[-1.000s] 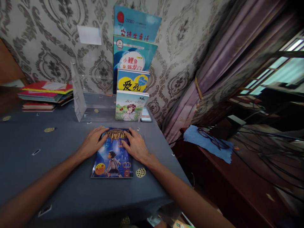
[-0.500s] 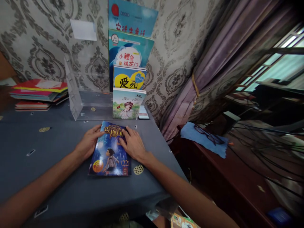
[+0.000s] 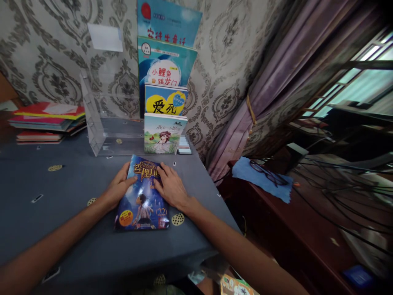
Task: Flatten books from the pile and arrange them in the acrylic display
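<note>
Head view: beyond the fingertips of both hands, a clear acrylic stand point(image 3: 92, 127) closes off the far side of the grey-blue patterned tablecloth point(image 3: 70, 229). Directly ahead of the fingers, four books lean in its tiers: a pale green paperback with a drawn figure point(image 3: 164, 143) nearest, then a blue-and-yellow book point(image 3: 153, 107), a teal picture book point(image 3: 166, 55) and a tall blue book point(image 3: 172, 20). Farther out, left of the left fingers, sits a stack of red, yellow and pink folders or books point(image 3: 50, 112). Well to the right of the right fingers, a blue cloth point(image 3: 245, 174) lies on dark red wooden furniture point(image 3: 276, 233), clear of the hands. The dark blue glossy paperback point(image 3: 144, 198) lies on the tablecloth between the hands, front cover up. Its long axis runs away from the person, angled slightly rightward; the gold-title end points toward the stand, the end numbered 22 toward the person. Left hand point(image 3: 118, 186): clamped on the paperback's left edge, thumb over the cover, remaining fingers largely hidden. Right hand point(image 3: 174, 186): palm down on the upper right of the cover, visible fingers apart and extended; whether any finger passes beneath the right edge cannot be told.
</note>
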Action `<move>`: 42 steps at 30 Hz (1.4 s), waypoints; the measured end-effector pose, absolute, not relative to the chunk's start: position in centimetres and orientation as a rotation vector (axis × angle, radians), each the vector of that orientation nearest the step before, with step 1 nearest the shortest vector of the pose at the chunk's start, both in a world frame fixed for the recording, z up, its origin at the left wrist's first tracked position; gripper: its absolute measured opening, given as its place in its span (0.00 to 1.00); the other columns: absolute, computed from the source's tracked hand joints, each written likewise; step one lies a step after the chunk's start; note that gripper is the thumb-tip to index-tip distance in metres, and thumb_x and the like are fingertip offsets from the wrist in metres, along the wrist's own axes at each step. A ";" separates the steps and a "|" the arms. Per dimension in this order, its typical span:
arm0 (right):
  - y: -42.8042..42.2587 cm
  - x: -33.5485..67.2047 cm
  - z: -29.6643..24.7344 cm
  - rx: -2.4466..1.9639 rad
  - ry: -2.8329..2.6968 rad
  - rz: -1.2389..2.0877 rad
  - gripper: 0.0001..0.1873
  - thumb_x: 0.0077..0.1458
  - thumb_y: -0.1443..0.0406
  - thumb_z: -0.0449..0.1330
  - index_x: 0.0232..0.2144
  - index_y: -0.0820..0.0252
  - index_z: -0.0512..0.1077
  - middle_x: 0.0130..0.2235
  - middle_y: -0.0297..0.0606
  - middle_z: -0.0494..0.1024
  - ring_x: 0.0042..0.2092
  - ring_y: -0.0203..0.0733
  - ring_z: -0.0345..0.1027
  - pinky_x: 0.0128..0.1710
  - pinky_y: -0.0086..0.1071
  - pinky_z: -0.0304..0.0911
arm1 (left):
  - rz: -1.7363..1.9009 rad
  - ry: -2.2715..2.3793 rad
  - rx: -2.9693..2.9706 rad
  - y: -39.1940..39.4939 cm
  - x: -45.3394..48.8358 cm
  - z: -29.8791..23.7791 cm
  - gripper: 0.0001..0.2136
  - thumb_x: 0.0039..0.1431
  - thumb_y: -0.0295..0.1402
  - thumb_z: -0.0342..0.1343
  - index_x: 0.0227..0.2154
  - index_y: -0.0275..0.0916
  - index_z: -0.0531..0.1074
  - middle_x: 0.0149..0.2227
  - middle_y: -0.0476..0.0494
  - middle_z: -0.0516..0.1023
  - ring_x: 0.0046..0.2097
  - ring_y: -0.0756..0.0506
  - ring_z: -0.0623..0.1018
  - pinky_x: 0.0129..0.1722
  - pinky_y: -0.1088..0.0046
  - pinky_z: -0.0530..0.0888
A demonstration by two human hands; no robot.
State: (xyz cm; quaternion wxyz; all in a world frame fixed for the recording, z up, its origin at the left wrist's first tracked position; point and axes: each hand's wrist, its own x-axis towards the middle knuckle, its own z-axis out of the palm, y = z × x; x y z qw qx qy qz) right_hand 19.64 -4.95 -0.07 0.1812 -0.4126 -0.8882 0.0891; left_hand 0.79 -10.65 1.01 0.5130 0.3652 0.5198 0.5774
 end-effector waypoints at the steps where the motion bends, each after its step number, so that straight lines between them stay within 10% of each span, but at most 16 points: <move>1: -4.9 19.7 -0.1 -1.162 -2.510 0.252 0.27 0.68 0.59 0.52 0.63 0.66 0.65 0.68 0.55 0.62 0.65 0.55 0.60 0.65 0.51 0.58 | 1.392 1.263 0.887 -10.7 0.8 1.1 0.30 0.47 0.32 0.65 0.55 0.41 0.67 0.49 0.42 0.81 0.48 0.39 0.81 0.46 0.65 0.78; 18: -4.2 20.2 -0.2 -1.194 -2.246 0.586 0.36 0.63 0.54 0.57 0.68 0.64 0.58 0.70 0.56 0.56 0.70 0.57 0.54 0.67 0.51 0.56 | 1.388 1.165 0.714 -11.3 0.9 2.7 0.34 0.42 0.30 0.70 0.55 0.41 0.68 0.46 0.41 0.83 0.39 0.39 0.84 0.33 0.69 0.79; 23: -3.3 20.0 -0.7 -1.093 -1.914 1.168 0.39 0.59 0.54 0.63 0.67 0.60 0.56 0.52 0.49 0.78 0.45 0.47 0.76 0.43 0.41 0.74 | 1.441 1.177 0.720 -11.2 0.4 2.7 0.32 0.44 0.29 0.68 0.56 0.41 0.68 0.45 0.43 0.83 0.40 0.40 0.84 0.39 0.66 0.80; 27: -2.9 20.1 -0.9 -0.892 -1.745 1.647 0.27 0.54 0.50 0.66 0.50 0.60 0.72 0.36 0.38 0.81 0.28 0.35 0.69 0.23 0.27 0.63 | 1.463 1.182 0.717 -11.1 0.1 2.3 0.31 0.45 0.29 0.67 0.56 0.42 0.69 0.46 0.43 0.83 0.42 0.40 0.84 0.43 0.65 0.80; 42: -3.0 20.0 -1.3 -0.871 -1.719 1.636 0.21 0.50 0.51 0.67 0.40 0.57 0.68 0.33 0.32 0.78 0.26 0.33 0.66 0.19 0.24 0.60 | 1.429 1.174 0.696 -11.2 0.0 2.1 0.31 0.43 0.30 0.66 0.55 0.41 0.70 0.43 0.43 0.84 0.40 0.39 0.84 0.40 0.65 0.80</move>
